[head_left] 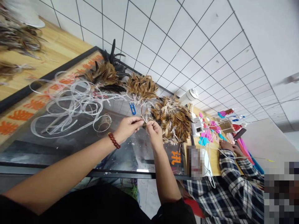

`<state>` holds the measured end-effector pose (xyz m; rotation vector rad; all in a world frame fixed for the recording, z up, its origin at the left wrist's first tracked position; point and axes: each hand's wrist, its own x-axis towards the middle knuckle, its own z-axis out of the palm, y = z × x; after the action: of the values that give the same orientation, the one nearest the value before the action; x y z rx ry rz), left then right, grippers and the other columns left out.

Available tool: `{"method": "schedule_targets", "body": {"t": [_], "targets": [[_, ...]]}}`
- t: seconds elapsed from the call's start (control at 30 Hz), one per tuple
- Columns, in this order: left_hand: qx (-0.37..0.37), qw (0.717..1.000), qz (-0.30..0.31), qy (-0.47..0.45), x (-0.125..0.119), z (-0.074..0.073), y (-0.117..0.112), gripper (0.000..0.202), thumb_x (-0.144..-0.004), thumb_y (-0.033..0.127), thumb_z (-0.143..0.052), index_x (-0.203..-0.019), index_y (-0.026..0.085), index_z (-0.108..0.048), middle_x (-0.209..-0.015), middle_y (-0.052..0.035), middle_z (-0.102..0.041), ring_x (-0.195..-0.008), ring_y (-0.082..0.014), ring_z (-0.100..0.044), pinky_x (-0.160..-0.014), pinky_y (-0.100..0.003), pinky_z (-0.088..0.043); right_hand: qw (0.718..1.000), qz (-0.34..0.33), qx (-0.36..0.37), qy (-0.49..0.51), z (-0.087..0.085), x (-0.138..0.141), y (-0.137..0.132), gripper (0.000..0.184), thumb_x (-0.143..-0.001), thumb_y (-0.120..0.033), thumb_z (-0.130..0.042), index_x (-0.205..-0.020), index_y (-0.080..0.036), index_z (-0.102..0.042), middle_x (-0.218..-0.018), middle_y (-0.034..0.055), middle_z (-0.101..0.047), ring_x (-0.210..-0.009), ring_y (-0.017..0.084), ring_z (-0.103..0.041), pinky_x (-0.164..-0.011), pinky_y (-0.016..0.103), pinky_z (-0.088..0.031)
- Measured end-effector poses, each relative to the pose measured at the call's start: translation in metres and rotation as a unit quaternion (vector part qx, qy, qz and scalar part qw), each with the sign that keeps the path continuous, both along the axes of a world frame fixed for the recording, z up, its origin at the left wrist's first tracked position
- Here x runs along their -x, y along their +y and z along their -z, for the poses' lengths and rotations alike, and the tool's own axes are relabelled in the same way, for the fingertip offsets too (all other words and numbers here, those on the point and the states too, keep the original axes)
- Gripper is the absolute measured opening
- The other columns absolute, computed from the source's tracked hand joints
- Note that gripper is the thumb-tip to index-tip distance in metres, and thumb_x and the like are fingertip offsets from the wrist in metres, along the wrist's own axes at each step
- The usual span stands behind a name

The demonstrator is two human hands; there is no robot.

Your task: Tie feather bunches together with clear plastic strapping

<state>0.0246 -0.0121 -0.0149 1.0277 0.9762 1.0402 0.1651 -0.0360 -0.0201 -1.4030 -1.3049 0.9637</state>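
My left hand [127, 127] and my right hand [154, 130] meet over the glass table [70, 152], both pinched on a small tuft of feathers [145, 119] between them. A red bead bracelet [114, 140] circles my left wrist. Just beyond my fingers lie brown feather bundles [173, 119], [141, 87] and a darker bundle [105, 76]. A tangle of clear plastic strapping [67, 102] spreads to the left of my left hand.
A blue clip [132, 108] lies on the glass by the feathers. A roll of clear tape [102, 123] sits near my left hand. To the right, another person in a plaid sleeve [233, 183] works beside pink and blue paper pieces [210, 132] and a white device [198, 126]. More feathers [18, 37] lie on the wooden surface at left.
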Motion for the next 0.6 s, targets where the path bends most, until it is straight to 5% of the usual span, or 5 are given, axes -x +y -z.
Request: {"method": "schedule_targets", "body": {"t": [0.17, 0.3, 0.47, 0.6], "targets": [[0.005, 0.999, 0.01, -0.047, -0.002, 0.001, 0.0, 0.023, -0.065, 0.032, -0.071, -0.058, 0.013, -0.061, -0.049, 0.003, -0.049, -0.046, -0.0064, -0.041, -0.047, -0.021, -0.031, 0.999, -0.017, -0.013, 0.029, -0.001, 0.008, -0.002, 0.027, -0.083, -0.043, -0.054, -0.073, -0.018, -0.052, -0.066, -0.0037, -0.046, -0.062, 0.009, -0.04, -0.062, 0.022, -0.037], [0.05, 0.996, -0.003, -0.075, 0.001, -0.001, 0.001, 0.021, -0.064, 0.03, -0.072, -0.06, 0.012, -0.061, -0.053, 0.0011, -0.055, -0.048, -0.0072, -0.047, -0.047, -0.02, -0.036, 0.999, 0.001, -0.032, -0.01, -0.008, 0.005, -0.004, 0.026, -0.083, -0.043, -0.055, -0.079, -0.018, -0.058, -0.071, -0.0016, -0.054, -0.066, 0.01, -0.047, -0.067, 0.023, -0.04], [0.097, 0.985, 0.132, -0.042, 0.005, -0.008, -0.001, 0.019, -0.068, 0.028, -0.07, -0.062, 0.012, -0.061, -0.06, -0.0046, -0.064, -0.051, -0.0108, -0.058, -0.049, -0.022, -0.044, 0.997, -0.07, 0.001, 0.015, -0.01, -0.009, -0.002, 0.026, -0.081, -0.042, -0.059, -0.094, -0.02, -0.067, -0.082, 0.0019, -0.064, -0.079, 0.014, -0.056, -0.077, 0.028, -0.045], [0.103, 0.973, 0.206, -0.013, 0.004, -0.004, -0.003, 0.021, -0.067, 0.028, -0.072, -0.059, 0.012, -0.062, -0.052, -0.0034, -0.062, -0.045, -0.0092, -0.055, -0.047, -0.021, -0.045, 0.995, -0.098, -0.008, 0.009, -0.006, -0.011, -0.001, 0.019, -0.078, -0.039, -0.064, -0.083, -0.021, -0.07, -0.078, 0.0003, -0.062, -0.074, 0.013, -0.056, -0.074, 0.027, -0.046]]}}
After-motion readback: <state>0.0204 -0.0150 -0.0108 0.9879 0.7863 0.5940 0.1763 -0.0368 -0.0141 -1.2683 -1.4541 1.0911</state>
